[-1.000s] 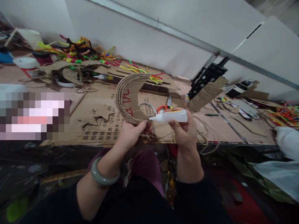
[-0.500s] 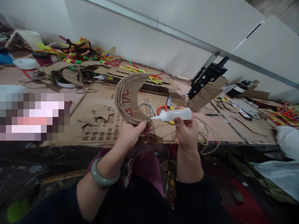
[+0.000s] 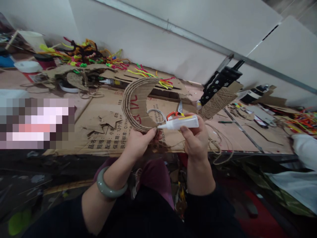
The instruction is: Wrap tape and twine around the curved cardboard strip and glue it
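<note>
My left hand [image 3: 140,142] grips the lower end of a crescent-shaped cardboard piece [image 3: 145,96], thumb on top. Rows of jute twine [image 3: 126,104] run along the crescent's outer curve, and red print shows on its face. In my right hand [image 3: 196,138] is a white, translucent glue bottle [image 3: 183,123], lying nearly level. Its pointed nozzle [image 3: 162,126] is at the crescent's lower tip, close to my left thumb; whether it touches cannot be made out. Behind the bottle lie orange-handled pliers [image 3: 180,108], partly hidden.
Printed cardboard [image 3: 104,109] covers the table in front of me. A twine spool [image 3: 218,102] leans by a black flowered umbrella [image 3: 221,81]. Colourful pipe cleaners [image 3: 86,54] pile up at the back left, near a paper cup [image 3: 32,40]. Loose twine [image 3: 219,148] hangs over the front edge.
My right hand has shifted slightly left and rolled the bottle, so a yellow label edge now shows. The nozzle has come nearer the crescent's tip. My left hand holds almost still.
</note>
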`<state>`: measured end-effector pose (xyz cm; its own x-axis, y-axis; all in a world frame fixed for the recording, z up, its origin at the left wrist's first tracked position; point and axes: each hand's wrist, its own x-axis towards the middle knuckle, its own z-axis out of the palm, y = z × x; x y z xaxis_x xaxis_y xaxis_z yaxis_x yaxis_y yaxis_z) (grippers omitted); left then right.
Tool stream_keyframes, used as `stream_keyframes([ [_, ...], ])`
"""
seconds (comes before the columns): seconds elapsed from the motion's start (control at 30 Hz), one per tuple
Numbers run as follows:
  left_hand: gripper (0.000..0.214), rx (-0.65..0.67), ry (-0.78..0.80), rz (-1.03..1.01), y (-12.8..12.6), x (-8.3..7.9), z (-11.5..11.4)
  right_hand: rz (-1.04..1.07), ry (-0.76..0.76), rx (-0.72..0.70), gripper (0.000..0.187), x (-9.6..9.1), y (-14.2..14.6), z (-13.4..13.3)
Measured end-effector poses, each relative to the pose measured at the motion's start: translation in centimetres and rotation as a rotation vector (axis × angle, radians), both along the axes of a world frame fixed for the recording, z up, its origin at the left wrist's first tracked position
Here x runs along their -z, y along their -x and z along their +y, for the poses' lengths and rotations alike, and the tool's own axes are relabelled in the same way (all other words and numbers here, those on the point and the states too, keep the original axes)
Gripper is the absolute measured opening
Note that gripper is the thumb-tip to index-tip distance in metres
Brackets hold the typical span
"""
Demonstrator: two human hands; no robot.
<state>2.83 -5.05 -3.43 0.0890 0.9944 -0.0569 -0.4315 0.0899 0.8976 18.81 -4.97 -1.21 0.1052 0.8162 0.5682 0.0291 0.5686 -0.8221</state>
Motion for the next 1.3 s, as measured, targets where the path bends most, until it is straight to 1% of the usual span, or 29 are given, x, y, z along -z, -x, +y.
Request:
stream_keyframes([
  [0.2,0.019,0.003,-0.002,0.010,0.1,0.4,0.1,-0.020,0.005,-0.015,0.038,-0.1,-0.1,-0.1],
  [0.3,0.019,0.007,-0.007,0.015,0.1,0.4,0.2,-0.016,0.004,-0.021,0.035,0.1,-0.4,0.1],
  [0.53,0.019,-0.015,0.021,-0.006,0.0,0.2,0.0,-0.031,0.019,0.036,0.035,-0.1,-0.4,0.0],
  [0.73,0.018,0.003,0.003,0.012,0.0,0.0,0.0,0.030,0.031,0.067,0.034,0.2,-0.4,0.2],
  [0.9,0.015,-0.013,0.009,0.009,-0.1,-0.2,-0.1,0.107,0.116,0.004,0.036,0.5,-1.0,1.0],
  [1.13,0.016,0.014,0.022,0.005,-0.1,-0.6,-0.2,0.232,0.280,-0.048,0.043,0.3,-1.4,2.1],
  [1.23,0.017,0.022,0.021,-0.001,-0.1,-0.8,-0.3,0.238,0.316,-0.094,0.043,0.4,-1.4,2.5],
  [1.3,0.016,0.036,0.019,-0.012,-0.2,-0.8,-0.3,0.260,0.333,-0.100,0.042,0.5,-1.3,2.7],
])
